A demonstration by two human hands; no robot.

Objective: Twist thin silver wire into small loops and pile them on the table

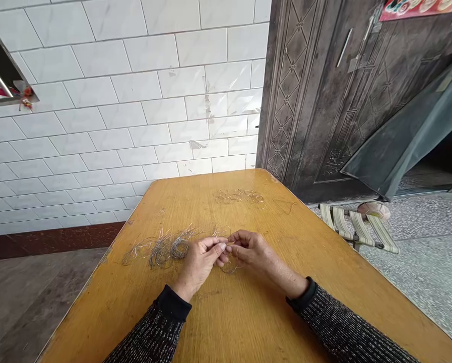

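Note:
My left hand [203, 256] and my right hand [253, 248] meet over the middle of the table, thumbs and fingertips pinched together. Between them is a thin wire [231, 270], its loop hanging just below the fingers. Left of my left hand lie tangled coils of grey wire [159, 253], the nearest coil [179, 247] close to my knuckles. A looser bundle of wire [137, 251] lies at their left end. Farther back, several thin copper-coloured wire loops [239, 195] lie in a row. My fingers cover the wire's exact ends.
The wooden table [226, 322] narrows toward a white tiled wall [146, 111]. One thin bent wire [284, 204] lies near its right edge. Beyond that edge are a strap-seated folding stool [356, 227], a dark metal door [324, 101] and a grey curtain [410, 131].

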